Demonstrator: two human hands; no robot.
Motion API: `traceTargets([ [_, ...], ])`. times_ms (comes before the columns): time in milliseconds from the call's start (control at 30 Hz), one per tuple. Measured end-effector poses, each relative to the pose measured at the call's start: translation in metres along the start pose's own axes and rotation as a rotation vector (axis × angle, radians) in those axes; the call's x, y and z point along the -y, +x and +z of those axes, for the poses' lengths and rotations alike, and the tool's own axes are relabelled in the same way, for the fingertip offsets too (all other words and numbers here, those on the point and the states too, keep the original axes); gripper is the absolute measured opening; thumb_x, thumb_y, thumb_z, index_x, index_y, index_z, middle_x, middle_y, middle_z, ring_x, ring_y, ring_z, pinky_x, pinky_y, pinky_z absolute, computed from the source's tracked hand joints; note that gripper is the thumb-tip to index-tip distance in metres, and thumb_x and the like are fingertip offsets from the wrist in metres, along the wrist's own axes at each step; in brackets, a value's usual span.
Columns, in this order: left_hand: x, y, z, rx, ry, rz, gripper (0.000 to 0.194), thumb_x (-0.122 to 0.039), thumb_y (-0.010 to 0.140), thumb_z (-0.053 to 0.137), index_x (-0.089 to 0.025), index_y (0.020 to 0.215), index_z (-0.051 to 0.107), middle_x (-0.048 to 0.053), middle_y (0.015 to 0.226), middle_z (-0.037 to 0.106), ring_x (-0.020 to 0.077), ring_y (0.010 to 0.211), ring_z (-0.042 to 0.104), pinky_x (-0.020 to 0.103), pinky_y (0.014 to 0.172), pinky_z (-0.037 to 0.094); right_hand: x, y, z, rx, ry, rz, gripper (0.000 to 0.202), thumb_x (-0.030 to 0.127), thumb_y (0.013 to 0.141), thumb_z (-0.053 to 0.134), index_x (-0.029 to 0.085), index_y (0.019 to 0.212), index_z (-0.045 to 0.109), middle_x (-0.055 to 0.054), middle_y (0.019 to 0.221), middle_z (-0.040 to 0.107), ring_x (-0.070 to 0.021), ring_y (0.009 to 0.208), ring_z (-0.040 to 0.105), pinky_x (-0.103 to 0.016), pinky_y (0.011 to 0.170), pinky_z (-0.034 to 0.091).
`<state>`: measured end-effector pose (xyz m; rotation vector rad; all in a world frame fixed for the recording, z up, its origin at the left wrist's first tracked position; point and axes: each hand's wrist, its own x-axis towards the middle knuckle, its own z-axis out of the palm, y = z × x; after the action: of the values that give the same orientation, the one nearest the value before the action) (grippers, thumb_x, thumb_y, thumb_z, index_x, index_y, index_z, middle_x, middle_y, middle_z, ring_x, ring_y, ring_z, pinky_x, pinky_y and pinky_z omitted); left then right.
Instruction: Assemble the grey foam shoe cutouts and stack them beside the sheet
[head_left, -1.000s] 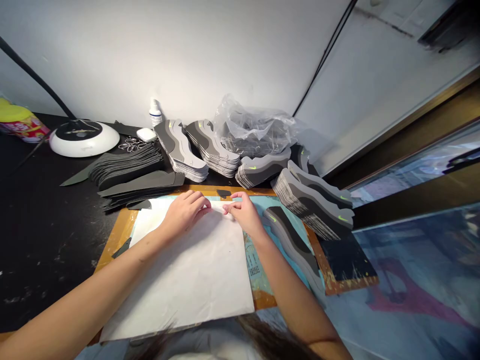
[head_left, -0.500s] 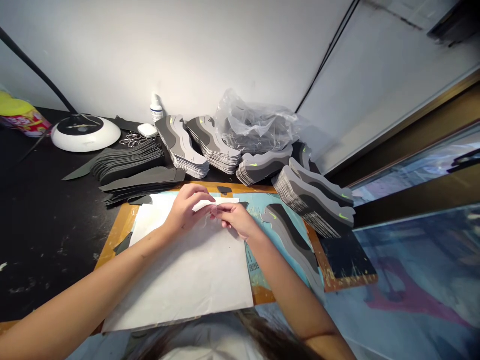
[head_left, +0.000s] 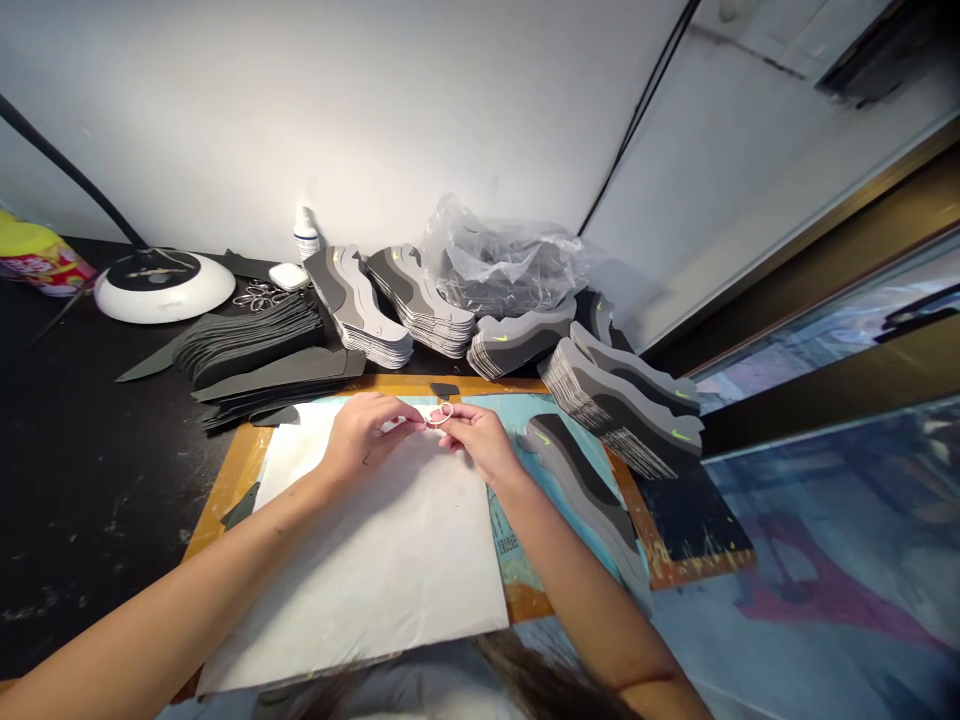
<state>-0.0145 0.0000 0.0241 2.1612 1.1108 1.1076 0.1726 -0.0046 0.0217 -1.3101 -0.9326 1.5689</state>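
Note:
Over the top edge of a large white sheet, both my hands meet at their fingertips. Between them is a thin white strip curled into a small loop; its exact kind is unclear. My left hand is closed in a pinch at the strip's left side. On the other side, my right hand pinches it with thumb and forefinger, palm turned inward. A grey and black shoe-upper piece with a green swoosh lies flat to the right of my right hand.
Stacks of shoe-upper pieces line the back, beside a clear plastic bag. Dark cut pieces are piled at left, near a lamp base and a white bottle. An orange-edged board lies underneath the sheet.
The white strip, stretched fairly straight before, now curls in a loop between my fingers. My left hand has lowered its raised fingers into a pinch. The view has shifted slightly.

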Motion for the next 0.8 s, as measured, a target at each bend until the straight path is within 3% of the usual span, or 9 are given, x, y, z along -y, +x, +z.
traceTargets([
  [133, -0.004, -0.001, 0.003, 0.102, -0.16, -0.21, 0.032, -0.049, 0.088, 0.061, -0.018, 0.081, 0.071, 0.006, 0.084, 0.073, 0.0209, 0.079, 0.063, 0.03, 0.074, 0.044, 0.001, -0.001, 0.002, 0.039, 0.055, -0.024, 0.035, 0.033, 0.047, 0.087, 0.017, 0.072, 0.068, 0.001, 0.068, 0.068, -0.0059, 0.049, 0.052, -0.019, 0.046, 0.042],
  [267, -0.004, 0.001, 0.003, 0.097, -0.452, -0.451, 0.043, -0.056, 0.086, 0.06, -0.016, 0.092, 0.072, 0.009, 0.094, 0.074, 0.0255, 0.09, 0.066, 0.033, 0.079, 0.049, 0.002, -0.002, 0.002, 0.075, 0.053, -0.082, 0.033, 0.031, 0.05, 0.087, 0.017, 0.071, 0.065, 0.001, 0.07, 0.067, -0.0063, 0.055, 0.052, -0.017, 0.043, 0.038],
  [367, -0.001, 0.003, 0.002, 0.119, -0.541, -0.483, 0.042, -0.055, 0.081, 0.067, -0.015, 0.092, 0.076, 0.011, 0.094, 0.076, 0.0268, 0.092, 0.067, 0.034, 0.082, 0.05, 0.002, -0.001, 0.002, 0.109, 0.064, -0.094, 0.034, 0.033, 0.053, 0.087, 0.017, 0.072, 0.064, 0.002, 0.071, 0.067, -0.0059, 0.054, 0.051, -0.017, 0.042, 0.037],
  [500, 0.004, 0.004, 0.004, 0.127, -0.563, -0.508, 0.036, -0.051, 0.074, 0.076, -0.017, 0.087, 0.076, 0.008, 0.085, 0.075, 0.0213, 0.078, 0.067, 0.029, 0.071, 0.051, -0.001, -0.001, 0.002, 0.134, 0.103, -0.088, 0.036, 0.035, 0.052, 0.088, 0.018, 0.073, 0.064, 0.002, 0.07, 0.066, -0.0068, 0.055, 0.053, -0.017, 0.043, 0.037],
  [667, 0.006, 0.001, 0.007, 0.215, -0.611, -0.496, 0.035, -0.048, 0.074, 0.076, -0.014, 0.081, 0.07, 0.006, 0.078, 0.071, 0.0162, 0.067, 0.063, 0.025, 0.061, 0.047, -0.002, -0.002, 0.004, 0.143, 0.136, -0.097, 0.037, 0.036, 0.053, 0.088, 0.019, 0.072, 0.061, 0.003, 0.068, 0.063, -0.0067, 0.055, 0.051, -0.017, 0.043, 0.035],
  [733, 0.004, -0.001, 0.009, 0.275, -0.682, -0.497, 0.032, -0.044, 0.074, 0.078, -0.014, 0.08, 0.068, 0.005, 0.078, 0.07, 0.0154, 0.067, 0.062, 0.025, 0.062, 0.046, -0.002, -0.002, 0.004, 0.143, 0.148, -0.096, 0.038, 0.035, 0.053, 0.087, 0.019, 0.072, 0.059, 0.004, 0.067, 0.062, -0.0064, 0.054, 0.05, -0.017, 0.043, 0.034],
  [800, 0.002, -0.002, 0.012, 0.265, -0.723, -0.501, 0.031, -0.043, 0.076, 0.077, -0.015, 0.083, 0.068, 0.005, 0.079, 0.071, 0.0151, 0.069, 0.062, 0.025, 0.064, 0.047, 0.0, -0.003, 0.004, 0.146, 0.165, -0.081, 0.039, 0.036, 0.052, 0.087, 0.02, 0.072, 0.058, 0.004, 0.067, 0.061, -0.0058, 0.052, 0.046, -0.017, 0.042, 0.031],
])
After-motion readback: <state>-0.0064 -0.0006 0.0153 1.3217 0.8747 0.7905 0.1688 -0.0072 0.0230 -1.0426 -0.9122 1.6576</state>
